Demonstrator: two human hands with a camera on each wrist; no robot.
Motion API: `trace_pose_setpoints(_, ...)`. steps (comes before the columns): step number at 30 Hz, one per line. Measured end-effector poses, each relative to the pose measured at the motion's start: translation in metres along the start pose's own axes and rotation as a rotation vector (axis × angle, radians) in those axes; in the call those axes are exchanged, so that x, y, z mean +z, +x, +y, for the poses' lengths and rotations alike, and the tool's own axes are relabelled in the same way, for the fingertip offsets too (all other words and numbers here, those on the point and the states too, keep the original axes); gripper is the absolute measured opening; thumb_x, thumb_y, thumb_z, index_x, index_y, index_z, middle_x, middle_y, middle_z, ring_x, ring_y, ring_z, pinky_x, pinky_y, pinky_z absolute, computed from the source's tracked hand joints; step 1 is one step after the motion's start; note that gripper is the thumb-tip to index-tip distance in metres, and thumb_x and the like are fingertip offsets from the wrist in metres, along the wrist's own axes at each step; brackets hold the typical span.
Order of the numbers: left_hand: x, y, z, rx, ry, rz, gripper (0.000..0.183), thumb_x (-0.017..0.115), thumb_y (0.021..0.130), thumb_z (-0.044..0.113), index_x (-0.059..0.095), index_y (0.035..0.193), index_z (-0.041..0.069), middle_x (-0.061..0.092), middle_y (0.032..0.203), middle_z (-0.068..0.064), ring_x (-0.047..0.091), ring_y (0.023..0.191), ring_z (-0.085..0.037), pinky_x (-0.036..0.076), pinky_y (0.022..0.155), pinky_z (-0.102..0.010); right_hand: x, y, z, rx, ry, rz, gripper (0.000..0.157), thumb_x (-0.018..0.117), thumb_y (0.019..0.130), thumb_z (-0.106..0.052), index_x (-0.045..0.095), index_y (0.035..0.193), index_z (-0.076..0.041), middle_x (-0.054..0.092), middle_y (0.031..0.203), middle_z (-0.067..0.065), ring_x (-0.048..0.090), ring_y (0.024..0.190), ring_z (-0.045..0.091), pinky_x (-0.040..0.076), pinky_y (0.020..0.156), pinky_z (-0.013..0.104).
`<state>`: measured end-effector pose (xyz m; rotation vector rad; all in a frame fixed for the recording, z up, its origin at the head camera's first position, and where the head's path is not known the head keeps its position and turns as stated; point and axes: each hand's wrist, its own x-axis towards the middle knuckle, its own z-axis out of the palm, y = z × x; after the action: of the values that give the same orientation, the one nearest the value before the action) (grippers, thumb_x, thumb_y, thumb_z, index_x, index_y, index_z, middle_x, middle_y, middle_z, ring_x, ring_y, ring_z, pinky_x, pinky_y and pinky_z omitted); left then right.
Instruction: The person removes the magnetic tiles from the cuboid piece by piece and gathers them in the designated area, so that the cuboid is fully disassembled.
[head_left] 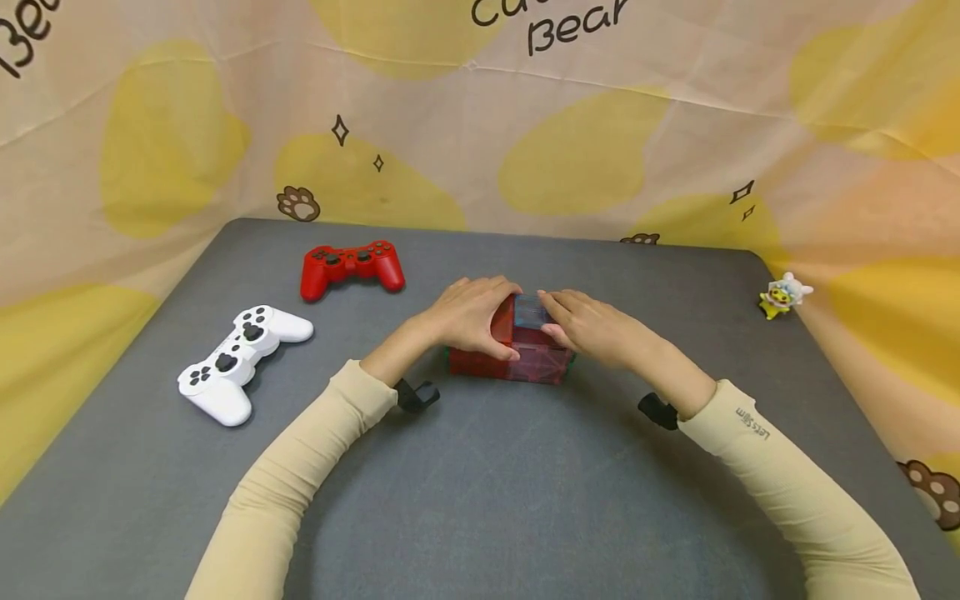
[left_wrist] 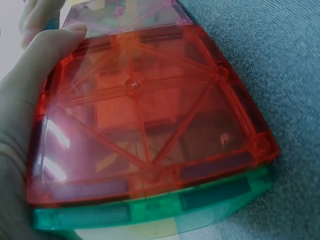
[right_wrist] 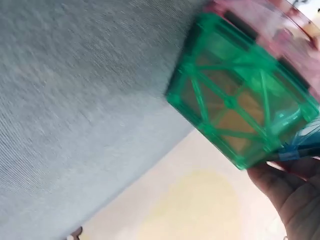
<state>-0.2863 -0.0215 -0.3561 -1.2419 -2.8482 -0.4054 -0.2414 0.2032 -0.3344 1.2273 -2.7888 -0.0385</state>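
Observation:
A small box of see-through magnetic tiles stands on the grey table. Its front shows a red tile (head_left: pixel 480 364) beside a pinkish-purple tile (head_left: pixel 536 364); a green tile (right_wrist: pixel 230 102) closes the right end, and another green tile (left_wrist: pixel 150 212) edges the left end. My left hand (head_left: pixel 471 315) grips the box's left part across the top, thumb at the front upper edge. On the top right lies a blue tile (head_left: pixel 531 311), which my right hand (head_left: pixel 596 327) holds by its right side between fingers and thumb. The hands partly hide the top.
A red game controller (head_left: pixel 352 267) lies behind and left of the box, and a white game controller (head_left: pixel 242 362) lies nearer on the left. At the table's right edge sits a small yellow-and-white figurine (head_left: pixel 782 296). A patterned cloth (head_left: pixel 420 108) hangs behind the table.

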Motion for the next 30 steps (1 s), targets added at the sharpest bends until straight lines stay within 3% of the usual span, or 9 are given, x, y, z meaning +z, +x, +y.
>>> trace_pose_setpoints(5,0.000,0.000,0.000,0.008,-0.001,0.010,0.089,0.065,0.061,0.067,0.044,0.130,0.016,0.053,0.117,0.005,0.051,0.096,-0.013,0.037,0.079,-0.035,-0.007,0.003,0.011,0.068,0.249,0.008,0.047,0.039,0.099,-0.029,0.044,0.133,0.003,0.057,0.124,0.018,0.059,0.108,0.028,0.045,0.092,0.043)
trace_pose_setpoints(9,0.001,0.000,-0.001,0.006,0.001,0.003,0.091,0.064,0.061,0.068,0.043,0.131,0.014,0.053,0.118,0.004,0.050,0.098,-0.014,0.036,0.080,-0.035,-0.006,0.005,0.025,0.066,0.388,0.146,0.053,0.034,0.096,-0.041,0.060,0.115,0.001,0.068,0.101,0.014,0.064,0.081,0.020,0.050,0.077,0.037)
trace_pose_setpoints(13,0.003,0.001,-0.002,0.001,0.003,-0.008,0.094,0.064,0.061,0.069,0.041,0.133,0.012,0.052,0.121,0.002,0.049,0.103,-0.015,0.036,0.082,-0.036,-0.003,0.006,0.040,0.109,0.529,0.266,0.043,0.043,0.092,-0.036,0.064,0.104,0.000,0.067,0.080,0.012,0.059,0.066,0.018,0.046,0.064,0.032)
trace_pose_setpoints(16,0.004,0.001,-0.002,0.002,0.003,-0.015,0.095,0.063,0.062,0.069,0.041,0.134,0.011,0.051,0.122,0.001,0.049,0.103,-0.015,0.036,0.082,-0.036,0.005,0.004,0.048,0.194,0.683,0.276,0.024,0.053,0.091,-0.023,0.061,0.096,-0.001,0.061,0.070,0.009,0.052,0.057,0.011,0.041,0.058,0.027)
trace_pose_setpoints(18,0.004,0.000,-0.003,0.001,0.010,-0.017,0.096,0.063,0.062,0.069,0.040,0.134,0.010,0.051,0.122,0.001,0.049,0.103,-0.016,0.036,0.082,-0.036,0.014,0.003,0.052,0.249,0.793,0.282,0.018,0.057,0.090,-0.018,0.058,0.090,-0.001,0.059,0.069,0.004,0.047,0.055,0.007,0.038,0.056,0.023)
trace_pose_setpoints(20,0.003,0.000,-0.003,-0.003,0.015,-0.017,0.097,0.063,0.062,0.069,0.040,0.134,0.010,0.051,0.122,0.000,0.049,0.103,-0.016,0.036,0.082,-0.036,0.023,0.002,0.055,0.306,0.911,0.283,0.018,0.058,0.089,-0.016,0.054,0.086,0.001,0.060,0.070,-0.001,0.052,0.058,0.003,0.044,0.060,0.021)
trace_pose_setpoints(25,0.002,-0.002,-0.002,-0.010,0.014,-0.018,0.097,0.064,0.061,0.069,0.040,0.135,0.011,0.051,0.122,0.001,0.049,0.102,-0.015,0.036,0.082,-0.036,0.038,0.006,0.054,0.473,1.175,0.345,0.015,0.059,0.089,-0.013,0.055,0.095,0.000,0.065,0.076,-0.015,0.063,0.075,0.000,0.052,0.073,0.022)
trace_pose_setpoints(30,0.001,-0.001,-0.002,-0.002,-0.005,-0.005,0.091,0.064,0.060,0.069,0.042,0.131,0.016,0.052,0.118,0.004,0.049,0.098,-0.013,0.035,0.080,-0.035,0.040,0.016,0.056,0.589,1.541,0.506,0.010,0.057,0.088,-0.005,0.056,0.098,-0.004,0.068,0.077,-0.008,0.066,0.071,0.004,0.053,0.069,0.022)
